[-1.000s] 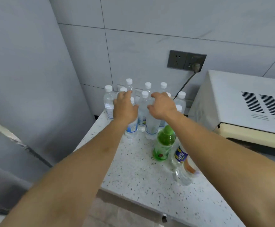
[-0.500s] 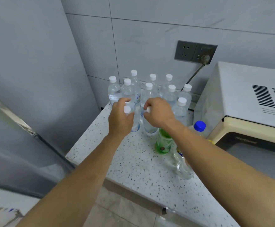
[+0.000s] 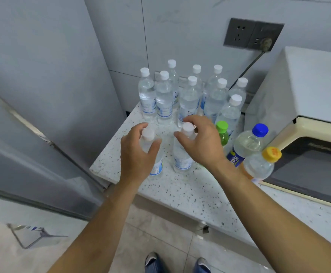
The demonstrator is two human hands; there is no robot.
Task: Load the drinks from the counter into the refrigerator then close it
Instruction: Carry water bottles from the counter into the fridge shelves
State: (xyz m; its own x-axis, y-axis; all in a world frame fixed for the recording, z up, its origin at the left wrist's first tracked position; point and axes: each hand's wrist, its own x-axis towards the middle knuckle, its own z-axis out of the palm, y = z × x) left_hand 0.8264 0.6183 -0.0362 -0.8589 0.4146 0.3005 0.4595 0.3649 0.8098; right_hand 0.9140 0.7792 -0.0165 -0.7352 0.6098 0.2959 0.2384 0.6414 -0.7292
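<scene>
On the speckled counter (image 3: 180, 192) stand several clear water bottles with white caps (image 3: 189, 99) near the wall. My left hand (image 3: 137, 154) is wrapped around the upper part of one water bottle (image 3: 156, 166). My right hand (image 3: 202, 142) grips a second water bottle (image 3: 181, 158) just below its cap. Both bottles are upright, close to the counter surface. To the right stand a green-capped bottle (image 3: 222, 131), a blue-capped Pepsi bottle (image 3: 247, 142) and an orange-capped bottle (image 3: 263, 164). The grey refrigerator (image 3: 42, 95) is on the left.
A cream microwave (image 3: 308, 115) fills the right side of the counter, plugged into a wall socket (image 3: 253, 34). The refrigerator's side stands tight against the counter's left edge. A tiled floor and my shoes (image 3: 178, 263) lie below the counter's front edge.
Both hands have pulled two water bottles away from the group toward the counter's front. The view has tilted further down, showing the floor and shoes.
</scene>
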